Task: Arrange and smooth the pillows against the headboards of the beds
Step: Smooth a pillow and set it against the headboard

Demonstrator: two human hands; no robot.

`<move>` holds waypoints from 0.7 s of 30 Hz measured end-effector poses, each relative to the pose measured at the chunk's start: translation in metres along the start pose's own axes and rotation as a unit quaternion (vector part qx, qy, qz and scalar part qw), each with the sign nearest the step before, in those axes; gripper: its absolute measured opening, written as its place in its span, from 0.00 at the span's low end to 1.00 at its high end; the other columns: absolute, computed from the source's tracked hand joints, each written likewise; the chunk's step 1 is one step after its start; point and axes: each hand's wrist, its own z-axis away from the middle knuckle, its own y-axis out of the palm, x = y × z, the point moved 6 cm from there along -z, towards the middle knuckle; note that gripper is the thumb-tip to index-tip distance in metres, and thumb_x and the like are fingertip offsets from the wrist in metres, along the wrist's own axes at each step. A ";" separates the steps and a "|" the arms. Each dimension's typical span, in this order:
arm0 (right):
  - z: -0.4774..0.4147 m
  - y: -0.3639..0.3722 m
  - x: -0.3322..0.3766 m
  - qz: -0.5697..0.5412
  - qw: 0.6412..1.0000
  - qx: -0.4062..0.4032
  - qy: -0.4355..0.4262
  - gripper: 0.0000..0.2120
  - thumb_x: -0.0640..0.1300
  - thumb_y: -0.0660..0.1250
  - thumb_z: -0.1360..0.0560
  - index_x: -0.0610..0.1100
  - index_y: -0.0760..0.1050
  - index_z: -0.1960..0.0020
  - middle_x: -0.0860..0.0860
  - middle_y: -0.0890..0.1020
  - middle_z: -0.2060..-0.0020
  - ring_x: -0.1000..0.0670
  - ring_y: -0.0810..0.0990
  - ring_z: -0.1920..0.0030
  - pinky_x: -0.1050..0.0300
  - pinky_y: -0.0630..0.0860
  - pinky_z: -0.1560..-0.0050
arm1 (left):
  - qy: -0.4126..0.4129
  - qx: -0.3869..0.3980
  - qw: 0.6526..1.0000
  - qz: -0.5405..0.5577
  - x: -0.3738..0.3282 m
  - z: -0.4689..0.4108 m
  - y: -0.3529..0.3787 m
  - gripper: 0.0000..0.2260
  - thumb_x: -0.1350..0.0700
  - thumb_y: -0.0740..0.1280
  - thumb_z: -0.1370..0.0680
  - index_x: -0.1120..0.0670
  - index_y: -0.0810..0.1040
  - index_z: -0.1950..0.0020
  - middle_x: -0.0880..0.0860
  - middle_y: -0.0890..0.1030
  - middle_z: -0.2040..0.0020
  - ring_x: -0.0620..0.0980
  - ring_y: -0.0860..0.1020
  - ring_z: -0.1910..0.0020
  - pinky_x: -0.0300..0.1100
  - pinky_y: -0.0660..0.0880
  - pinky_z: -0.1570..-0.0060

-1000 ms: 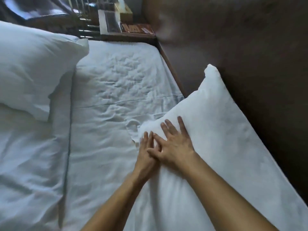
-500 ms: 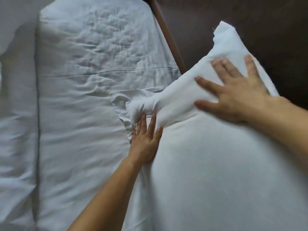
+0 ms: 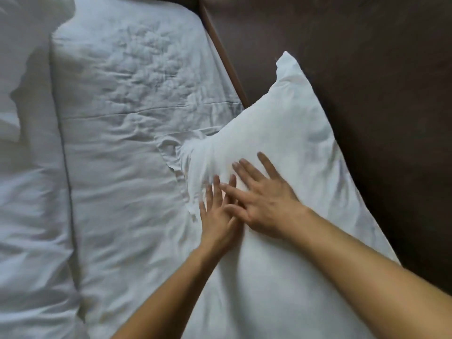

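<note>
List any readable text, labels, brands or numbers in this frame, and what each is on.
None. No text, label, brand or number shows anywhere in the head view.
Pillow: plain white, no tag or print visible.
Sheet: plain white, only wrinkles.
Headboard: plain dark surface, no markings.
Left hand and right hand: bare, lying flat on the pillow, nothing written or worn.

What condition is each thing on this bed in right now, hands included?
pillow: leaning against the dark headboard, its lower left edge creased.
headboard: dark, backing the pillow.
bed sheet: spread out but wrinkled.
left hand: open, flat on the pillow's edge.
right hand: open, fingers spread, pressing the pillow, overlapping the left hand.
second white bedding: at left, rumpled.
</note>
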 end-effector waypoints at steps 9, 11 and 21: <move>0.082 0.000 -0.100 -0.082 0.955 -0.068 0.278 0.29 0.63 0.39 0.18 0.58 0.42 0.19 0.42 0.43 0.19 0.44 0.41 0.19 0.35 0.31 0.26 | -0.174 0.004 0.984 0.049 0.027 0.096 0.045 0.25 0.41 0.49 0.15 0.33 0.41 0.21 0.47 0.37 0.18 0.52 0.40 0.18 0.52 0.43 0.22; 0.084 -0.007 -0.030 -0.102 0.976 -0.109 0.162 0.29 0.63 0.43 0.18 0.58 0.47 0.19 0.41 0.45 0.19 0.43 0.43 0.19 0.35 0.32 0.26 | -0.171 -0.017 0.983 0.067 0.017 0.114 0.046 0.24 0.41 0.49 0.15 0.35 0.45 0.20 0.47 0.38 0.17 0.51 0.39 0.18 0.53 0.43 0.22; 0.208 0.074 -0.102 -0.057 0.960 -0.010 0.273 0.28 0.67 0.33 0.21 0.64 0.30 0.23 0.44 0.40 0.19 0.47 0.37 0.20 0.44 0.32 0.23 | -0.189 -0.042 0.975 0.113 -0.014 0.198 0.099 0.28 0.25 0.49 0.25 0.21 0.39 0.28 0.39 0.35 0.19 0.47 0.36 0.20 0.56 0.43 0.22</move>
